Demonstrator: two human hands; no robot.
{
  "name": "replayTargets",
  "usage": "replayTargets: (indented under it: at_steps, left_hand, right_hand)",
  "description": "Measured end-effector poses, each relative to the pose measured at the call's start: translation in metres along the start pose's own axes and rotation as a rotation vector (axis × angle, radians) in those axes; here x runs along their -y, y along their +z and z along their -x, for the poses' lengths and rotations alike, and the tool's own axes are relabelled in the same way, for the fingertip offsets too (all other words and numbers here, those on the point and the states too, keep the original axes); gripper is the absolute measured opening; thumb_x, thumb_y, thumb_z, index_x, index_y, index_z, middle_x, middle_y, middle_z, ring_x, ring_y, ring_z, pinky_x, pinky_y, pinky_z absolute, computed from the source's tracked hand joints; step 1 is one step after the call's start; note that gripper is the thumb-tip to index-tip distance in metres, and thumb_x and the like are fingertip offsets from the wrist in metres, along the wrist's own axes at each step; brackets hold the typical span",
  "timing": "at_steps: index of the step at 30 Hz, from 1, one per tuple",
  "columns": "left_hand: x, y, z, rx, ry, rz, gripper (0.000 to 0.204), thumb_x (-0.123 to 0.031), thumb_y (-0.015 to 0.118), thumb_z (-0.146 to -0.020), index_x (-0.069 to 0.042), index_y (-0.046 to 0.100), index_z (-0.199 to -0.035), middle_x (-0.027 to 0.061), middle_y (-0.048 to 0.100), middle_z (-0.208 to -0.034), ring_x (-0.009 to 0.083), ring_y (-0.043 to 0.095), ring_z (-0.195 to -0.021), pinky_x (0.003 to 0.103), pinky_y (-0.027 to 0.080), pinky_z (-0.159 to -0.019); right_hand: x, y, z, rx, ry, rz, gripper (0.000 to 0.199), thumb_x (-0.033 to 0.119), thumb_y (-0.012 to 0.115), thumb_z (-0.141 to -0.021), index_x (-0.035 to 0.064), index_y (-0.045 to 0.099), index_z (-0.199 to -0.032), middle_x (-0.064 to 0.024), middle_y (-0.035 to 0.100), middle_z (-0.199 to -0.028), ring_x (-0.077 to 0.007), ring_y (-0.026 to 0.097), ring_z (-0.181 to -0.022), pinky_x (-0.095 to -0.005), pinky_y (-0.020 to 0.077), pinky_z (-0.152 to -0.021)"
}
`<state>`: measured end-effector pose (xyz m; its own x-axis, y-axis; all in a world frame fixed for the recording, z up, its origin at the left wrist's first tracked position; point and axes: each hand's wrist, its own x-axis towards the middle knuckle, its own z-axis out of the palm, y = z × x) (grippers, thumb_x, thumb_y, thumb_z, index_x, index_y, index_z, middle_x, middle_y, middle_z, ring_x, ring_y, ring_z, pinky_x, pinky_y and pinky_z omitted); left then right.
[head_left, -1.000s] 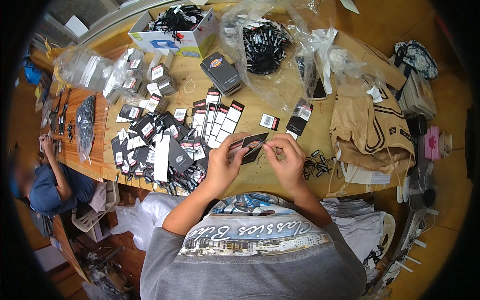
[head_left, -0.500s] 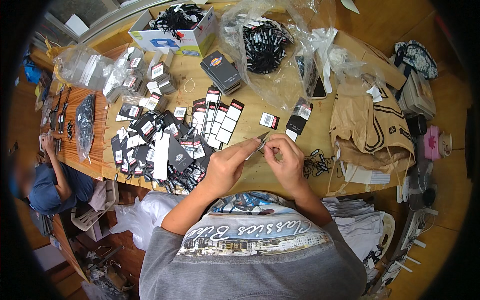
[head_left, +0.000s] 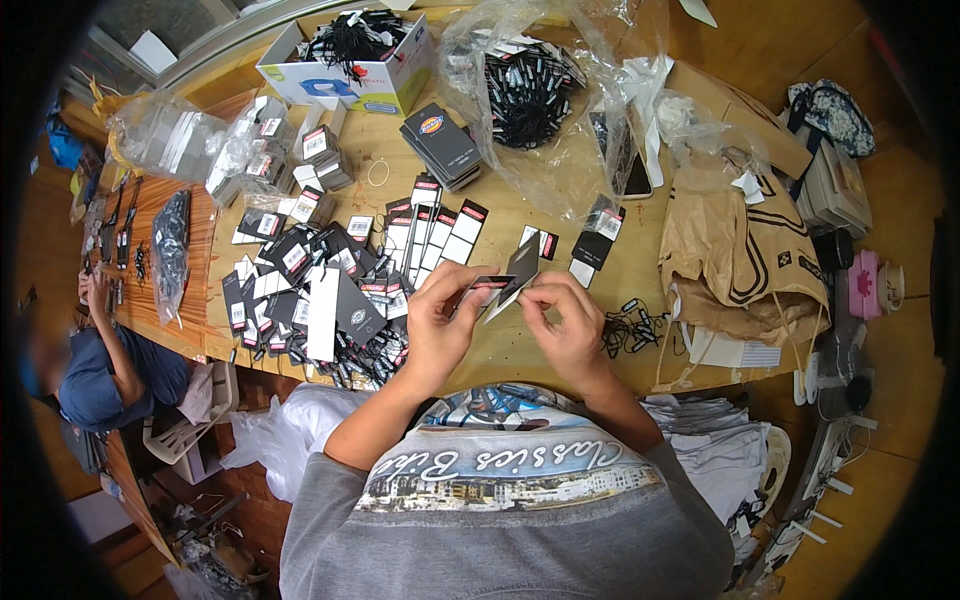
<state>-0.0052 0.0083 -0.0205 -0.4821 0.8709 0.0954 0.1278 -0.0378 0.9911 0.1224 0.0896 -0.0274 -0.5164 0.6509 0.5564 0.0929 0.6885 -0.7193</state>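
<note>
Both hands pinch dark hang tags above the tabletop's near edge. The left hand and right hand each close their grip on the tags, probably raised for handling clear of the tag pile.

A tag is held between the left hand and the right hand, above the table's near edge. A heap of tags is spread to the left of the hands. Loose cords lie just right of the right hand. A paper bag lies farther right. A box is set at the far edge, with a stack of tags before it.
</note>
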Motion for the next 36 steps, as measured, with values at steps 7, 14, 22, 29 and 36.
replayTargets:
  at_steps: [7, 14, 22, 29, 36]
  left_hand:
    - [0.001, 0.005, 0.003, -0.058, 0.101, 0.083, 0.017, 0.007, 0.057, -0.071, 0.004, 0.059, -0.087, 0.0101, 0.059, -0.083, 0.0145, 0.057, -0.075, 0.022, 0.046, -0.065]
    - [-0.005, 0.003, 0.001, 0.017, 0.262, -0.171, 0.023, 0.010, 0.055, -0.068, 0.002, 0.060, -0.089, 0.0129, 0.060, -0.082, 0.0207, 0.059, -0.075, 0.026, 0.046, -0.065]
    - [0.000, -0.010, -0.009, 0.230, 0.139, -0.037, 0.014, 0.001, 0.054, -0.076, 0.002, 0.059, -0.089, 0.0095, 0.059, -0.086, 0.0165, 0.057, -0.076, 0.025, 0.044, -0.069]
    - [0.015, -0.005, -0.007, 0.181, -0.292, 0.480, 0.009, -0.002, 0.060, -0.073, 0.000, 0.054, -0.079, 0.0050, 0.054, -0.082, 0.0083, 0.049, -0.073, 0.019, 0.039, -0.068]
    - [0.007, -0.025, -0.011, 0.014, -0.110, 0.346, 0.008, 0.004, 0.052, -0.075, 0.002, 0.049, -0.082, 0.0117, 0.058, -0.081, 0.0093, 0.052, -0.072, 0.022, 0.043, -0.069]
  right_hand:
    - [0.004, 0.000, -0.004, 0.010, -0.058, 0.022, 0.018, -0.005, 0.063, -0.063, 0.0009, 0.051, -0.074, -0.0106, 0.054, -0.073, -0.0228, 0.055, -0.063, -0.0282, 0.0438, -0.055]
    - [0.004, 0.000, -0.004, 0.002, -0.081, 0.026, 0.021, -0.006, 0.062, -0.061, 0.0013, 0.049, -0.075, -0.0109, 0.053, -0.075, -0.0254, 0.055, -0.062, -0.0305, 0.0439, -0.053]
    - [0.002, -0.001, -0.003, 0.043, -0.089, 0.039, 0.019, -0.005, 0.063, -0.063, 0.0006, 0.050, -0.076, -0.0110, 0.053, -0.075, -0.0254, 0.055, -0.064, -0.0317, 0.0439, -0.054]
    - [0.005, 0.002, -0.002, 0.091, 0.035, -0.103, 0.013, -0.003, 0.062, -0.067, 0.0005, 0.053, -0.076, -0.0101, 0.054, -0.074, -0.0214, 0.054, -0.061, -0.0283, 0.0433, -0.053]
    - [-0.010, -0.012, 0.003, 0.274, 0.390, -0.319, 0.012, 0.001, 0.060, -0.071, -0.0013, 0.057, -0.083, -0.0053, 0.057, -0.074, -0.0090, 0.052, -0.062, -0.0216, 0.0417, -0.055]
